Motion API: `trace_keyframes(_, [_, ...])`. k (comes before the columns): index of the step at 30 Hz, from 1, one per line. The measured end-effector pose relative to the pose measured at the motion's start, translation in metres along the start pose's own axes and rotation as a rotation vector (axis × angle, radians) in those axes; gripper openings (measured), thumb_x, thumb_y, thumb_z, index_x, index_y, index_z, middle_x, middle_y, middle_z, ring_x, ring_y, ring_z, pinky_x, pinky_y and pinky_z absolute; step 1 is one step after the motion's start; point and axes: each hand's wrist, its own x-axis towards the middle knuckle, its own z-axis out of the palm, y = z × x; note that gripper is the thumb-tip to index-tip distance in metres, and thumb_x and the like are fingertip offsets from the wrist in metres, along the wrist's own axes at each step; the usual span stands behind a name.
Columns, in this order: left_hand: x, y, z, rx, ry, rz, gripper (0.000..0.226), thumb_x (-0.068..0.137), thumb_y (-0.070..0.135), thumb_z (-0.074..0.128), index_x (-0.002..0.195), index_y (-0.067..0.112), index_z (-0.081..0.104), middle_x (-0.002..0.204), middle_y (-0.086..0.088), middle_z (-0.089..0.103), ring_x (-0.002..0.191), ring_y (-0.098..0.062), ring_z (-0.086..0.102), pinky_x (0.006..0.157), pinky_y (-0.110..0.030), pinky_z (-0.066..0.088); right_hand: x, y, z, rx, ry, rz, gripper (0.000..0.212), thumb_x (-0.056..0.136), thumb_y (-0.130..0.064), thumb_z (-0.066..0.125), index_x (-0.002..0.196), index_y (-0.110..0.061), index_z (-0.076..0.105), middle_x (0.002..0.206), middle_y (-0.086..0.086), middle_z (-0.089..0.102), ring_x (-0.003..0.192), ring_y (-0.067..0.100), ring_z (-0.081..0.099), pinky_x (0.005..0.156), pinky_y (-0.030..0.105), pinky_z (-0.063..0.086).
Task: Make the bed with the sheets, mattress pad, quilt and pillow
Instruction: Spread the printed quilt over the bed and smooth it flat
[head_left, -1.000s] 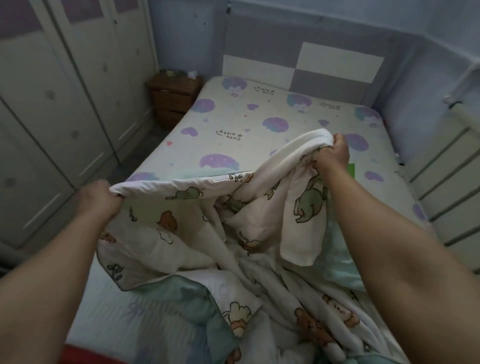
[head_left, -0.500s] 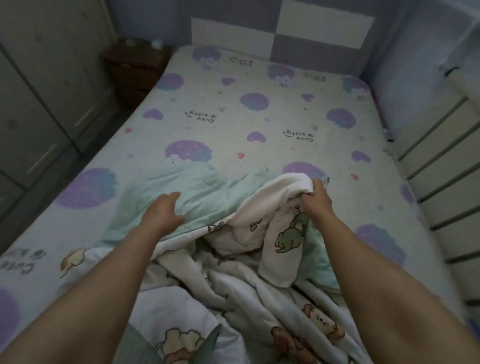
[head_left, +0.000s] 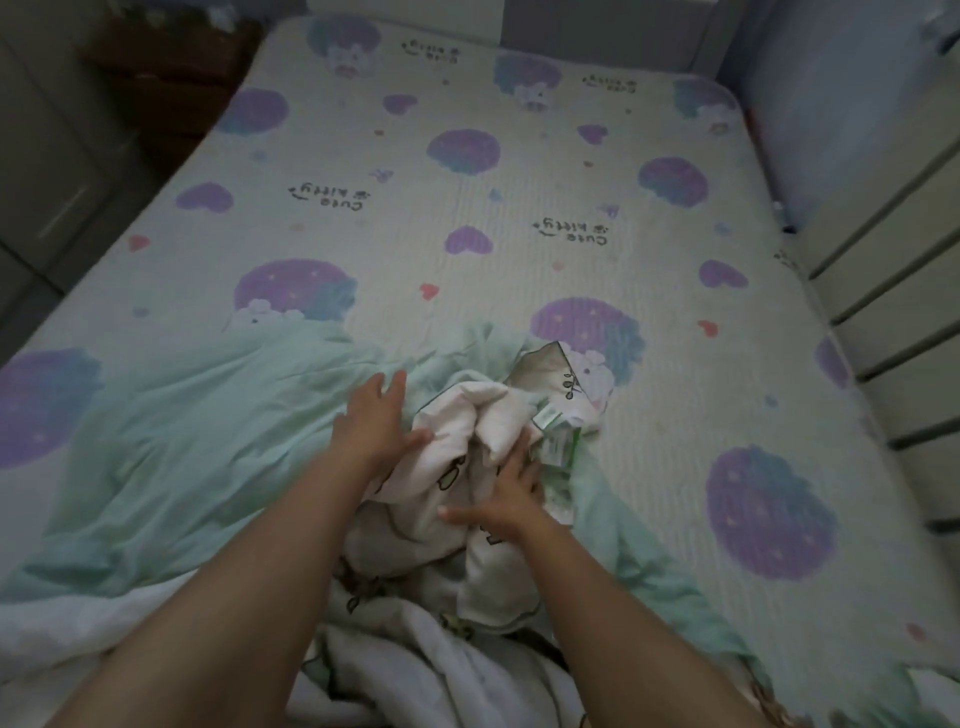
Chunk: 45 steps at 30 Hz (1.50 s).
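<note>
Quilt bunched on printed sheet, left hand open-fingered against it; right hand spread flat, gripping nothing

- Dark wooden nightstand, far left corner, blurred.
- Grey wardrobe doors, along the left edge.
- White slatted panel, right side.
- Pale blue wall, far right.

One printed sheet; one crumpled quilt, mint on one face, cartoon-printed white on the other; two hands, namely one left hand and one right hand; one dark nightstand, upper left.
</note>
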Motion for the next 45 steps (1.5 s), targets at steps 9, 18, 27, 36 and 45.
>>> trace_keyframes(9, [0.065, -0.046, 0.029, -0.055, -0.093, -0.099, 0.12, 0.062, 0.078, 0.059, 0.146, 0.038, -0.016, 0.149, -0.011, -0.037, 0.138, -0.045, -0.024, 0.116, -0.051, -0.006, 0.082, 0.022, 0.069, -0.094, 0.046, 0.228, 0.16, 0.029, -0.087, 0.066, 0.144, -0.029, -0.03, 0.146, 0.017, -0.042, 0.137, 0.04, -0.032, 0.107, 0.071, 0.002])
trace_keyframes(18, [0.102, -0.114, 0.091, -0.068, -0.179, -0.057, 0.122, 0.07, 0.049, 0.074, 0.145, 0.036, -0.022, 0.151, -0.022, 0.017, 0.137, -0.037, 0.03, 0.111, -0.041, 0.031, 0.127, 0.027, 0.107, -0.427, 0.374, 0.292, 0.075, 0.079, -0.052, 0.062, 0.137, -0.021, 0.026, 0.128, 0.016, 0.026, 0.118, 0.035, 0.029, 0.089, 0.051, 0.044])
trace_keyframes(27, [0.086, -0.121, 0.039, -0.345, 0.304, -0.039, 0.041, 0.089, 0.034, 0.045, 0.112, 0.006, 0.064, 0.113, -0.024, 0.064, 0.105, -0.039, 0.06, 0.084, -0.041, 0.045, 0.117, 0.023, 0.052, -0.228, 0.539, -0.024, 0.02, 0.085, -0.023, 0.056, 0.099, -0.011, 0.063, 0.098, 0.016, 0.067, 0.092, 0.036, 0.064, 0.076, 0.04, 0.053])
trace_keyframes(36, [0.062, -0.099, -0.097, -0.282, 0.698, -0.037, 0.051, 0.077, 0.033, 0.033, 0.105, 0.0, 0.059, 0.108, -0.035, 0.058, 0.1, -0.051, 0.054, 0.081, -0.048, 0.042, 0.075, 0.037, -0.095, -0.235, 0.971, 0.084, 0.026, 0.089, -0.024, 0.055, 0.109, -0.007, 0.059, 0.102, 0.02, 0.066, 0.092, 0.039, 0.064, 0.075, 0.04, 0.05])
trace_keyframes(45, [0.06, -0.038, -0.092, -0.316, 0.789, -0.045, 0.025, 0.095, 0.019, 0.043, 0.102, 0.001, 0.058, 0.103, -0.033, 0.059, 0.095, -0.047, 0.055, 0.078, -0.046, 0.041, 0.047, 0.052, -0.178, -0.297, 1.157, 0.181, 0.029, 0.09, -0.028, 0.055, 0.11, -0.008, 0.058, 0.113, 0.02, 0.06, 0.104, 0.038, 0.059, 0.084, 0.044, 0.049])
